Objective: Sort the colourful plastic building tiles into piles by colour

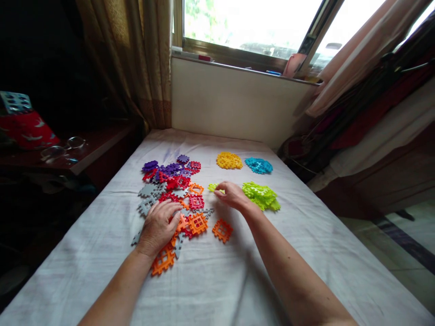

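Observation:
Flat interlocking plastic tiles with notched edges lie on the white sheet. My left hand (159, 225) rests on a mixed heap at the left, fingers spread loosely over grey tiles (146, 206) and orange tiles (163, 260). In the same heap are red tiles (196, 202) and purple tiles (171, 169). My right hand (231, 194) pinches a lime green tile (212, 186), partly hidden by the fingers, just right of the heap. A lime green pile (261, 195) lies beyond its wrist. One orange tile (222, 230) lies apart, between my hands.
Farther back sit a yellow pile (229, 160) and a blue pile (258, 165) of tiles. A dark side table (98, 142) at the left holds glasses (64, 148) and a red pouch (27, 130). Clothes hang at the right; a low wall and window stand behind.

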### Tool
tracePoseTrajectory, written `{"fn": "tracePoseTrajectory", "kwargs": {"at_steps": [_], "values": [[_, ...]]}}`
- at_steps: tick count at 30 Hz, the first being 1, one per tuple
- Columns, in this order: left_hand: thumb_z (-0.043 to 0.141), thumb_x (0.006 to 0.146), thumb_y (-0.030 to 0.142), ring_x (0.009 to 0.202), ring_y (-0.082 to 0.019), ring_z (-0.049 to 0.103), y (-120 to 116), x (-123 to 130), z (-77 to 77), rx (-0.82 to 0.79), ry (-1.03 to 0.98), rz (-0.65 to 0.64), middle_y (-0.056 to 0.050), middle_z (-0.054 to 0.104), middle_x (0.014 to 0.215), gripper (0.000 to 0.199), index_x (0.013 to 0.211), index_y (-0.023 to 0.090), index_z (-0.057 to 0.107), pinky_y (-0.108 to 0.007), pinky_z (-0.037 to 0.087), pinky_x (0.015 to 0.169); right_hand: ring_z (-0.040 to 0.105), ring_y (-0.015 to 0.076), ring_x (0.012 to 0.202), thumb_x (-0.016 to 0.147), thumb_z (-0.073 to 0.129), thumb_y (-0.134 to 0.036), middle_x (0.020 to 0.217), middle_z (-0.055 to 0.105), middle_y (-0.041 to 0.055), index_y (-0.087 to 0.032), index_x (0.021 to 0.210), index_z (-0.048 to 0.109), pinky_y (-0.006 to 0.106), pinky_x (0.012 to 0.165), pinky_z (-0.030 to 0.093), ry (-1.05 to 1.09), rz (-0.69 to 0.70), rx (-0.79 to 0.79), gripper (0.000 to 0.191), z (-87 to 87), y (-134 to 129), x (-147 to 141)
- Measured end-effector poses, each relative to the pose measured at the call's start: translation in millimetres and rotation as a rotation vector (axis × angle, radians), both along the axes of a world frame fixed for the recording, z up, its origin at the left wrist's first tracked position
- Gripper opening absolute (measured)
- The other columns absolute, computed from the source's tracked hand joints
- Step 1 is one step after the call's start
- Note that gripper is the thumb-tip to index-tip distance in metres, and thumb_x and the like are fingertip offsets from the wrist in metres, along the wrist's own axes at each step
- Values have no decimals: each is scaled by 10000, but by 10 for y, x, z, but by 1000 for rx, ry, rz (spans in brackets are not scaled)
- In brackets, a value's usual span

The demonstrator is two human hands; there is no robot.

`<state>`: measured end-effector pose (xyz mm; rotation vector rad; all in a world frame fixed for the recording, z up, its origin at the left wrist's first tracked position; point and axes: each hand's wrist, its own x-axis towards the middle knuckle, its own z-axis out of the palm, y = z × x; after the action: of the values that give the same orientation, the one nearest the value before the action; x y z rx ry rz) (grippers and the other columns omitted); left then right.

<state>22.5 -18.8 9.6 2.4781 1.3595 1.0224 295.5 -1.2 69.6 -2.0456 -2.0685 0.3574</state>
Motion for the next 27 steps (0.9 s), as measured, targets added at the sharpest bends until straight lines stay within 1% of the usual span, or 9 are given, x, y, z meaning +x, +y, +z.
{"fn": "tracePoseTrajectory", "kwargs": {"at_steps": [3,7,10,13,16,19,22,24,27], "values": [[490,886,310,1119,-266,642,7,-4,-5,5,4,-5,-45,754,1075,257,992,252,717,-510,408,1081,653,146,788,929,470,-279,852,747,19,-199,930,751,216,697,446,173,-83,-28,293,-12,-75,143],[492,885,320,1114,-269,646,12,-5,-11,11,9,-6,-50,757,1066,258,980,246,720,-511,410,1078,658,141,743,923,448,-285,810,746,16,-190,905,742,213,677,444,283,-230,50,309,-58,-112,338],[488,883,328,1113,-270,648,15,-4,-12,11,15,-3,-48,758,1072,267,980,243,722,-511,414,1071,666,159,753,903,477,-342,824,756,25,-209,915,750,227,679,444,229,-370,201,303,-28,-172,621],[482,882,334,1115,-266,649,23,-6,-17,9,20,0,-42,758,1077,275,976,247,725,-508,408,1078,665,184,754,870,521,-377,830,762,44,-226,923,760,249,672,437,121,-548,336,288,30,-294,1018],[484,883,355,1115,-264,651,34,-9,-29,13,28,3,-40,761,1068,278,967,255,729,-500,408,1082,658,197,720,858,526,-387,784,752,62,-215,908,766,264,653,436,90,-686,357,299,31,-442,1391],[478,886,368,1107,-261,654,43,-10,-42,22,33,2,-40,764,1053,286,965,261,730,-493,406,1085,656,201,712,867,507,-377,751,739,65,-200,909,767,267,649,441,105,-741,309,317,-32,-565,1625],[468,889,367,1107,-262,654,50,-12,-50,25,36,0,-43,764,1054,296,977,262,730,-489,408,1082,657,220,756,880,494,-362,804,742,83,-194,930,768,283,655,441,50,-796,235,326,-89,-634,1681],[466,889,369,1108,-265,654,54,-13,-54,24,41,1,-45,765,1049,300,982,261,730,-490,411,1077,659,236,827,894,472,-337,898,745,103,-192,967,767,300,693,452,-9,-806,246,337,-97,-640,1609],[466,888,369,1104,-267,655,56,-13,-56,27,47,-4,-46,767,1036,301,977,256,731,-491,411,1074,638,246,985,906,441,-267,1074,720,124,-180,1035,753,324,840,464,-91,-685,365,349,-70,-577,1314]]}}
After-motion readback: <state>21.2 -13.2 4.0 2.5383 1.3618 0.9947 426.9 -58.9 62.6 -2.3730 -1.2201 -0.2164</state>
